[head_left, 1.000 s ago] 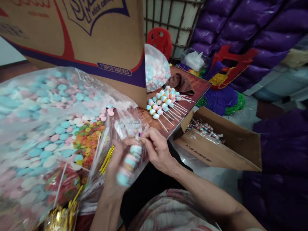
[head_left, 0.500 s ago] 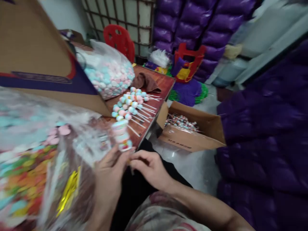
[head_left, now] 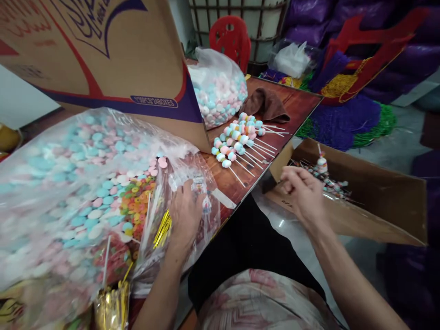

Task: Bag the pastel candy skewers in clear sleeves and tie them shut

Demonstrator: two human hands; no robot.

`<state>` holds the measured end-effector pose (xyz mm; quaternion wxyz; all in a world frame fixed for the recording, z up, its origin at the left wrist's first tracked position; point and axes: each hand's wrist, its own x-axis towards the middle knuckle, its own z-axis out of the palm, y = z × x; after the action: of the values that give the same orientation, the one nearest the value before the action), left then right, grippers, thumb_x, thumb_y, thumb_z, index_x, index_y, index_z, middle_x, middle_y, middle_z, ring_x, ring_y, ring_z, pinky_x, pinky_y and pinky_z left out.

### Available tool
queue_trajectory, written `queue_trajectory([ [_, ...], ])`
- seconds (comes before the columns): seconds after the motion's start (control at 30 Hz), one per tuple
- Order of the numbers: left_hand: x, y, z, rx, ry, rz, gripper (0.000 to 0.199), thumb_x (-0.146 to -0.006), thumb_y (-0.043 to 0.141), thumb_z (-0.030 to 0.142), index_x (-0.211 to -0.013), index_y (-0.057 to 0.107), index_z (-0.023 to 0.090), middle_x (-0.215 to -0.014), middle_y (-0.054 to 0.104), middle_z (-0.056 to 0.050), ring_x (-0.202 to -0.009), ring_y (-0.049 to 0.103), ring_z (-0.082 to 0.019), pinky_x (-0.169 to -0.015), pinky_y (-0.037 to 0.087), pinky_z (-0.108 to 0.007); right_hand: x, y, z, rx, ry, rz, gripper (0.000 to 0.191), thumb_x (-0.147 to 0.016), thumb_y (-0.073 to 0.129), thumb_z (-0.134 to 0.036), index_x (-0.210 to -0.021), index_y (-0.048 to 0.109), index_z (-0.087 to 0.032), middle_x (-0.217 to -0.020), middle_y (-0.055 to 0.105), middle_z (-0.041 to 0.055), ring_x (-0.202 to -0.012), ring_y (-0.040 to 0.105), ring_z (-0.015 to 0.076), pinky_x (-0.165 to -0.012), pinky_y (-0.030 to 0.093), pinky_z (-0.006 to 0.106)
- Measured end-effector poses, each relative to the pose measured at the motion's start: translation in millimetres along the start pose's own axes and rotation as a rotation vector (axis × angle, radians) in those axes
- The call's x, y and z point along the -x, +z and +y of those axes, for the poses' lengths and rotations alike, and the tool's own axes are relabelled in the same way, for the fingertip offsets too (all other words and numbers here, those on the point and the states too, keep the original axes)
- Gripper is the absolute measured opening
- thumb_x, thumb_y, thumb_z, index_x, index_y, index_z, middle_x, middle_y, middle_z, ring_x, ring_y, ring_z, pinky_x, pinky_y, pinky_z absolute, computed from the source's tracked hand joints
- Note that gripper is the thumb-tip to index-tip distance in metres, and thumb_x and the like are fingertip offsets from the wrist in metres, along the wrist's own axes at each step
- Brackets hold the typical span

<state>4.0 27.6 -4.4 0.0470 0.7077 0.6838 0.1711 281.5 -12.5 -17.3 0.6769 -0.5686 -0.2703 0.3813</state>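
My left hand [head_left: 187, 208] lies over small clear plastic bags [head_left: 206, 201] on the table, fingers stretched forward, beside a bundle of gold twist ties [head_left: 162, 229]. Out past the table's right edge, my right hand [head_left: 302, 190] has its fingers curled, with nothing visible in them. Just beyond its knuckles a wrapped marshmallow skewer [head_left: 322, 164] stands stick-up over the open cardboard box [head_left: 374, 188], apparently apart from the hand. More skewers [head_left: 318, 176] lie inside that box. Unwrapped marshmallow skewers [head_left: 237, 137] rest in a row on the table, sticks toward the right edge.
Loose marshmallows [head_left: 106, 192] and ring gummies [head_left: 139, 201] spread from a large plastic bag at left. A big printed carton [head_left: 137, 59] stands behind them. Further back are a marshmallow bag [head_left: 220, 91], a brown cloth [head_left: 266, 103] and a red chair [head_left: 230, 39].
The wrapped skewer has gone from between my hands to over the floor box. My right hand moved right, away from my left, which moved onto the clear bags. The view turned left.
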Motion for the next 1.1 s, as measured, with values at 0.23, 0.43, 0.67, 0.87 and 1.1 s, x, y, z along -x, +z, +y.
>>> queue_trajectory([
  [0.23, -4, 6.7, -25, 0.164, -0.088, 0.072, 0.021, -0.087, 0.052, 0.025, -0.098, 0.069, 0.02, -0.079, 0.071, -0.005, -0.076, 0.066, -0.023, -0.074, 0.044, -0.032, 67, 76, 25, 0.737, -0.409, -0.522, 0.019, -0.096, 0.051, -0.02, -0.086, 0.066, -0.02, -0.082, 0.067, 0.0042, -0.077, 0.059, 0.0178, -0.072, 0.043, 0.031],
  [0.43, 0, -6.0, -31, 0.328, -0.137, 0.063, 0.031, -0.089, 0.055, 0.044, -0.101, 0.067, 0.019, -0.084, 0.071, -0.007, -0.079, 0.066, -0.023, -0.075, 0.047, -0.033, 77, 107, 33, 1.216, -0.661, -0.563, 0.014, -0.095, 0.06, -0.029, -0.092, 0.07, -0.021, -0.09, 0.067, 0.0087, -0.083, 0.054, 0.0233, -0.073, 0.037, 0.035],
  [0.67, 10, -14.4, -25, 0.604, -0.124, -0.082, 0.046, -0.089, 0.055, 0.049, -0.121, 0.057, 0.017, -0.081, 0.066, -0.004, -0.07, 0.064, -0.019, -0.067, 0.047, -0.031, 85, 133, 44, 0.766, -0.579, -0.819, 0.025, -0.097, 0.047, -0.013, -0.109, 0.067, -0.02, -0.099, 0.071, 0.0076, -0.091, 0.058, 0.022, -0.083, 0.043, 0.036],
  [0.87, 5, -7.9, -42, 0.612, -0.162, -0.087, 0.041, -0.084, 0.059, 0.038, -0.119, 0.058, 0.017, -0.073, 0.063, 0.0, -0.067, 0.061, -0.019, -0.066, 0.046, -0.03, 85, 130, 40, 0.273, -0.332, -0.949, 0.028, -0.096, 0.047, -0.014, -0.117, 0.061, -0.022, -0.109, 0.071, 0.0053, -0.109, 0.064, 0.0182, -0.094, 0.049, 0.033],
  [1.1, 3, -16.5, -49, 0.259, -0.216, 0.229, 0.036, -0.081, 0.047, 0.013, -0.113, 0.062, 0.019, -0.076, 0.059, -0.002, -0.073, 0.059, -0.02, -0.074, 0.045, -0.033, 82, 129, 40, 0.565, -0.365, -0.601, 0.016, -0.097, 0.048, -0.022, -0.101, 0.063, -0.021, -0.093, 0.07, 0.0053, -0.088, 0.064, 0.0191, -0.085, 0.047, 0.035],
])
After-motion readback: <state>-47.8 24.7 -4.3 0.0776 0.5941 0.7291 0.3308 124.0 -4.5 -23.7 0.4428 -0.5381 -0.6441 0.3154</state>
